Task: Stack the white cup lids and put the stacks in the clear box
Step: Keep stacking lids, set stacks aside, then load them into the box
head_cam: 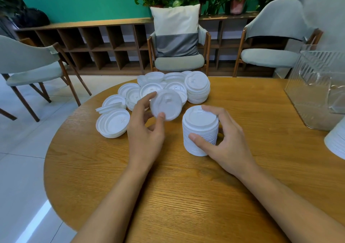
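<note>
The right hand (227,140) grips the tall lid stack (200,119) on the worktop (186,196). Left of it, the left hand (145,130) pinches one blurred lid (166,103). Far right, the clear box (317,86) is cut off.

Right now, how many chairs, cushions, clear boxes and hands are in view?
Chairs: 3
Cushion: 1
Clear box: 1
Hands: 2, the left hand pinching a lid, the right hand gripping a lid stack
Total: 7
</note>
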`<state>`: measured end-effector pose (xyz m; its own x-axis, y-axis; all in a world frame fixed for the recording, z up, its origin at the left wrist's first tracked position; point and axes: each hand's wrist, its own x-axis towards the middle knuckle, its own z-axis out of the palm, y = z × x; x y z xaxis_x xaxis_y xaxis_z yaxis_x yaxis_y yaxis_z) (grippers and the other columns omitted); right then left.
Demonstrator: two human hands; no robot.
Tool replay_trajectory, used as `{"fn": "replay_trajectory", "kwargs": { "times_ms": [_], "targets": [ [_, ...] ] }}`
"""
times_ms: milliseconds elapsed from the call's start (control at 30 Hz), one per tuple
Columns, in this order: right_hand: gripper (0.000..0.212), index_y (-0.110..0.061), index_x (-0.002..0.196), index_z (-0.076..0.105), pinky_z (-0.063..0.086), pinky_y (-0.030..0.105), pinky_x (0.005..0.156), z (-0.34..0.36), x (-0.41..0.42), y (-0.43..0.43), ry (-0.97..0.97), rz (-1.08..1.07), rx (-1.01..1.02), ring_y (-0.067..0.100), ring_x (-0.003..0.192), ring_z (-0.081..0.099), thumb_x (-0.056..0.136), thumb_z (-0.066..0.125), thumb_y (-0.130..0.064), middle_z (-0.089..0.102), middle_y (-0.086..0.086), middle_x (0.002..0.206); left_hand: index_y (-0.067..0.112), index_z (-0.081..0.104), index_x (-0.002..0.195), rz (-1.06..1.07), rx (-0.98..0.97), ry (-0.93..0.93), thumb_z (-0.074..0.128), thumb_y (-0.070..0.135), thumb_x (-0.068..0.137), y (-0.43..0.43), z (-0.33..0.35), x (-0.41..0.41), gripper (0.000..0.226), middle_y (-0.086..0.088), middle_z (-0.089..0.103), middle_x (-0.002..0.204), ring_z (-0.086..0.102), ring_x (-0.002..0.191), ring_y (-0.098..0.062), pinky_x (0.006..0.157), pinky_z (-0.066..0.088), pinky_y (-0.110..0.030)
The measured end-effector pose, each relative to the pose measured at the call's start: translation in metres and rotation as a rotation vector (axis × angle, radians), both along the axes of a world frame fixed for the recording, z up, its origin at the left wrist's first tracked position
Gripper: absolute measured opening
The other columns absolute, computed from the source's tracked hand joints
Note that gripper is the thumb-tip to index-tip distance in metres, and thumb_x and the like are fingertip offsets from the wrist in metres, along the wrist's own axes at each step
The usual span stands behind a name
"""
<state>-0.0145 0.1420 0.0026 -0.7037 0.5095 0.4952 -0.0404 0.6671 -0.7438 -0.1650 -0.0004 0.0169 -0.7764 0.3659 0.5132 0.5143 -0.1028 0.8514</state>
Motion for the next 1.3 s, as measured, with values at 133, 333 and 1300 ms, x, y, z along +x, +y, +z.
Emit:
{"fn": "replay_trajectory", "kwargs": {
  "times_ms": [133, 333, 1300],
  "targets": [
    [0.071, -0.031, 0.139, 0.052, 0.049, 0.019, 0.096, -0.001, -0.001, 0.002, 0.017, -0.014, 0.013, 0.000, 0.126, 0.053, 0.080, 0.078, -0.060, 0.056, -0.016, 0.132, 0.031, 0.064, 0.139, -0.237, 0.177, -0.345, 0.068, 0.006, 0.097, -0.005, 0.009, -0.005, 0.049, -0.014, 0.062, 0.130, 0.072, 0.113, -0.024, 0.085, 0.061, -0.033],
    [0.081, -0.043, 0.149, 0.037, 0.042, 0.010, 0.102, 0.004, -0.001, 0.000, 0.037, 0.024, -0.002, -0.003, 0.133, 0.050, 0.081, 0.080, -0.051, 0.052, -0.021, 0.144, 0.021, 0.064, 0.141, -0.438, 0.054, -0.344, 0.070, 0.014, 0.098, -0.001, 0.013, 0.003, 0.044, -0.013, 0.070, 0.124, 0.072, 0.103, -0.016, 0.083, 0.058, -0.027],
    [0.085, -0.043, 0.143, 0.037, 0.048, 0.012, 0.091, -0.002, -0.003, -0.002, -0.071, 0.110, -0.065, 0.001, 0.120, 0.058, 0.076, 0.090, -0.043, 0.058, -0.018, 0.131, 0.026, 0.063, 0.136, -0.376, -0.281, 0.132, 0.062, 0.057, 0.094, 0.008, -0.003, 0.009, 0.052, 0.015, 0.068, 0.127, 0.062, 0.125, -0.014, 0.096, 0.050, -0.027]
  ]
}}
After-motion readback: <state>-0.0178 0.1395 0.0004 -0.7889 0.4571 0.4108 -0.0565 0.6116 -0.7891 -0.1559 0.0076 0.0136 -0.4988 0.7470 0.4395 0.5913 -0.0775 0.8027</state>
